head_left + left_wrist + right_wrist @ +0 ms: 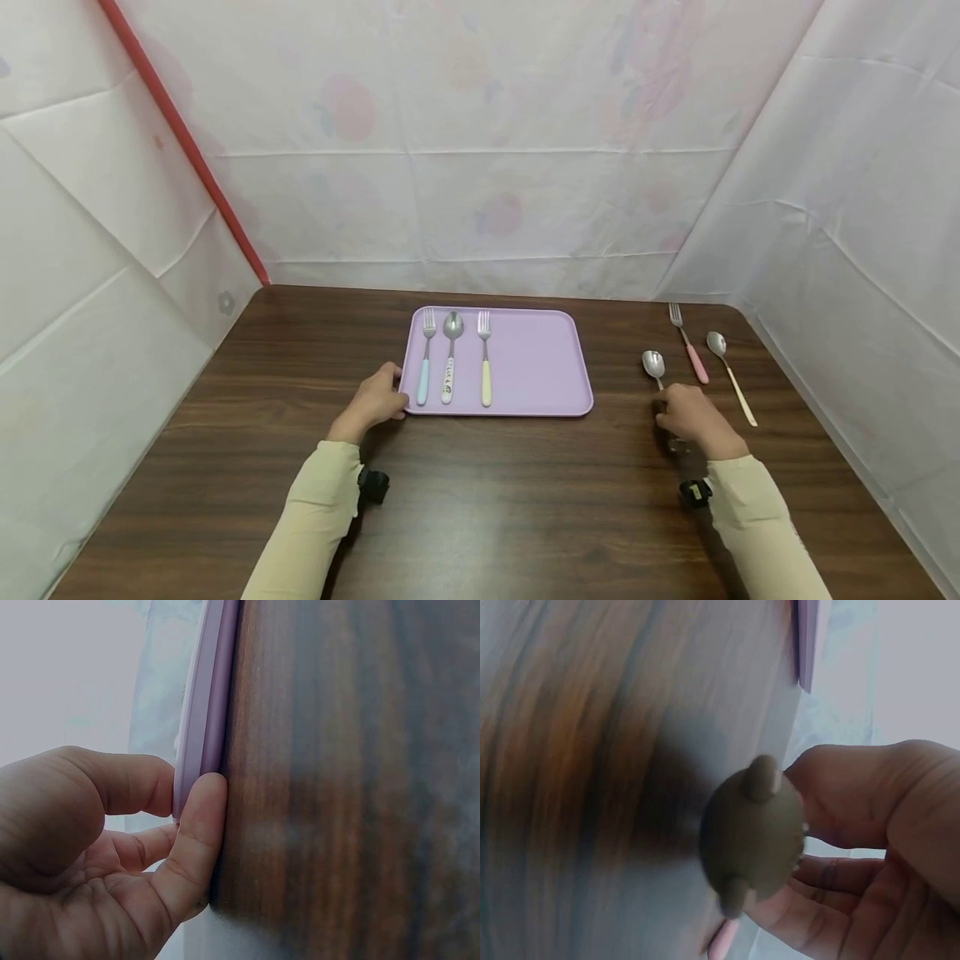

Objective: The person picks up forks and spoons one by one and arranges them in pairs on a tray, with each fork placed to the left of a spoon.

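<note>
A lavender tray [536, 362] lies on the table, bearing a blue-handled fork [423, 367], a spoon with a patterned white handle [448, 367] and a yellow-handled fork [486, 367]. My left hand [375, 395] is at its front left corner; in the left wrist view thumb and fingers pinch the tray's rim [204, 705]. Well right of the tray, my right hand [693, 417] grips a spoon [653, 363] by its handle, bowl pointing away from me. The handle's rounded brownish end [754, 832], with two ear-like knobs, shows below the fingers in the right wrist view.
Beyond the right hand lie a pink-handled fork [696, 363] and a cream-handled spoon [738, 392] on the dark wooden table [525, 508]. White patterned sheets [465, 200] hang behind and along both sides.
</note>
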The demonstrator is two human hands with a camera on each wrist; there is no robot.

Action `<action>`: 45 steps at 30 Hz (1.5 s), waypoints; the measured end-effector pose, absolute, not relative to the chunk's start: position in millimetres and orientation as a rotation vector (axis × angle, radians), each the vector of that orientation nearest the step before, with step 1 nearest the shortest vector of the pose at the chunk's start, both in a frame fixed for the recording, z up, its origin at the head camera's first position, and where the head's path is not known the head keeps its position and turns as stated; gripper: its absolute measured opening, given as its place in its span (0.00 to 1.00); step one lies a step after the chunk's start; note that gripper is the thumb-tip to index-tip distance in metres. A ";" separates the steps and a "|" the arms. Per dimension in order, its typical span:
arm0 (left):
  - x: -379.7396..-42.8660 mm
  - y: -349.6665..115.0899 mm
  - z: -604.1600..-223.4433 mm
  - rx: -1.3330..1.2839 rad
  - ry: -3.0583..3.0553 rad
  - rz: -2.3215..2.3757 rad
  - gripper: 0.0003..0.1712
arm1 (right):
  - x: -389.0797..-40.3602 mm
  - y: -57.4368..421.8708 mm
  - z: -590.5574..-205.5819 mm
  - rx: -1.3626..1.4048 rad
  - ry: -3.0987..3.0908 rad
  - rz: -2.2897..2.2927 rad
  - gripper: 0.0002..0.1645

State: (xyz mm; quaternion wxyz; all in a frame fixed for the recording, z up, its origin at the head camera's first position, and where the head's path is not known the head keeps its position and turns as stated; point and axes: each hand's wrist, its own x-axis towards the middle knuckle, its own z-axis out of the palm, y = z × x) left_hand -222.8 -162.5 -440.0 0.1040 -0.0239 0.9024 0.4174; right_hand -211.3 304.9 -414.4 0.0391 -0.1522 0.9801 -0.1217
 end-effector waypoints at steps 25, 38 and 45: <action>-222.7 -160.9 -440.8 -0.082 2.663 1.245 0.27 | -234.1 267.1 -418.8 -0.546 3.008 -0.502 0.21; -223.0 -162.8 -440.9 -0.075 2.675 1.236 0.26 | -244.0 242.4 -420.4 -0.632 3.003 -0.531 0.20; -221.2 -162.5 -439.3 -0.066 2.656 1.253 0.26 | -248.9 229.9 -419.3 -0.652 2.995 -0.598 0.20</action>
